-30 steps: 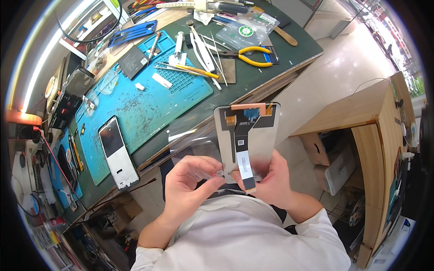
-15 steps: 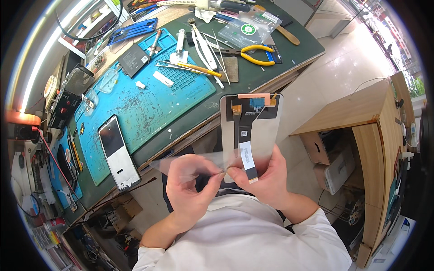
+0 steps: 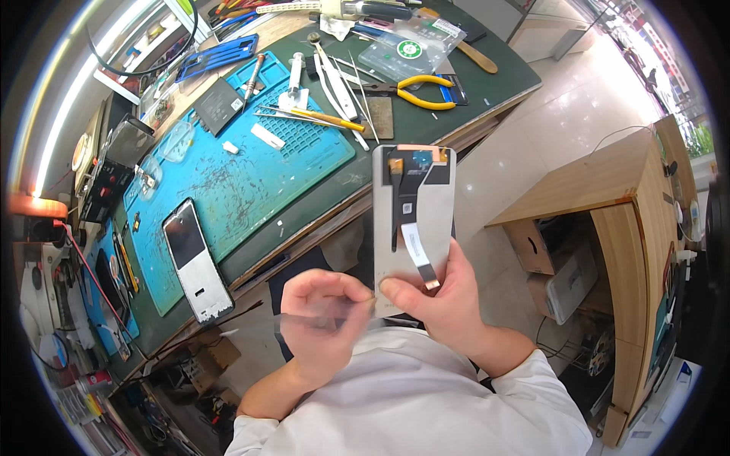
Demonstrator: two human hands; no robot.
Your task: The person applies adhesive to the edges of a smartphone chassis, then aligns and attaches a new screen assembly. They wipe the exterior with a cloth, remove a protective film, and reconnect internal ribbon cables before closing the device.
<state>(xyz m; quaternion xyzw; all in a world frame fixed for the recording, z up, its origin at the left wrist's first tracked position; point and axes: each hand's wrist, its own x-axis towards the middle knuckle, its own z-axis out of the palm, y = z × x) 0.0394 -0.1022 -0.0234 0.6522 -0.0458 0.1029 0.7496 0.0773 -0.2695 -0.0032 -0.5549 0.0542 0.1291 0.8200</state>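
My right hand (image 3: 452, 304) grips the lower end of a phone screen (image 3: 437, 209), its back side up, thumb across the near edge. A ribbon cable (image 3: 415, 247) with a pale label strip hangs loose over the grey back. Close to the screen's lower left corner, my left hand (image 3: 323, 323) is closed in a pinch on a clear plastic film (image 3: 262, 328). The film is smeared by motion and stretches left across my fingers. On the bench edge to the left lies a phone body (image 3: 199, 266), part black and part silver.
A blue repair mat (image 3: 251, 190) covers much of the green bench, with a black battery (image 3: 219, 106) on it. Beyond lie tweezers, a syringe (image 3: 296, 74), yellow-handled pliers (image 3: 426, 93) and plastic bags (image 3: 411, 52). A wooden cabinet (image 3: 578, 182) stands at the right.
The clear film has come down off the screen's lower part, toward me and left. The screen has tilted and shifted slightly left in my right hand; my left hand has moved down a little.
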